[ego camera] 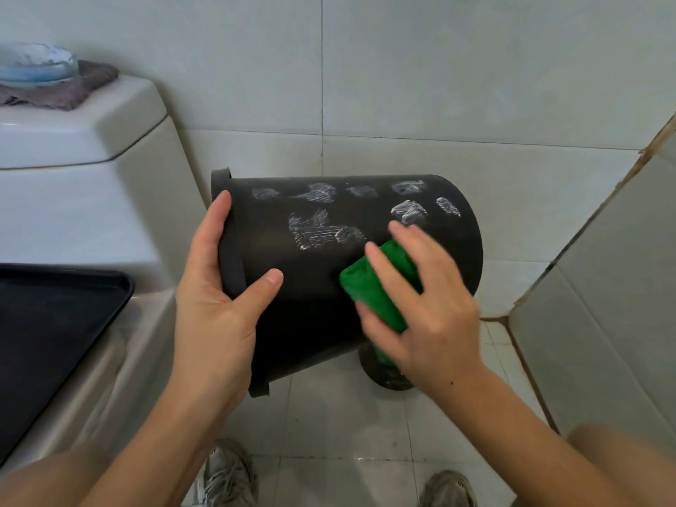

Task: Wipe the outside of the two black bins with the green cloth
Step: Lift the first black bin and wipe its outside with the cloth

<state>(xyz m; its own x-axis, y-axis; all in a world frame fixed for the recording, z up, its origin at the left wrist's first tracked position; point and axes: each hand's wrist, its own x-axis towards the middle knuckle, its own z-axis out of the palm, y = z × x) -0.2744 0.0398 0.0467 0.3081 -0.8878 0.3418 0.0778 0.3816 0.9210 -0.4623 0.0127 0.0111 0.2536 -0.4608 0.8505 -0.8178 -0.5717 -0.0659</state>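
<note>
A black bin (322,272) is held on its side in mid-air, rim to the left and base to the right. White smears mark its upper wall. My left hand (216,298) grips the rim, thumb on the outer wall. My right hand (424,301) presses a folded green cloth (373,287) against the bin's wall near the base. Below the held bin, a second dark round object (384,371) stands on the floor, mostly hidden; I cannot tell if it is the other bin.
A white toilet cistern (80,140) stands at the left, with a grey cloth and a blue item (36,67) on its lid. A black tray (47,334) lies lower left. Tiled walls close in behind and at the right (603,305). My shoes (226,477) stand on the floor tiles.
</note>
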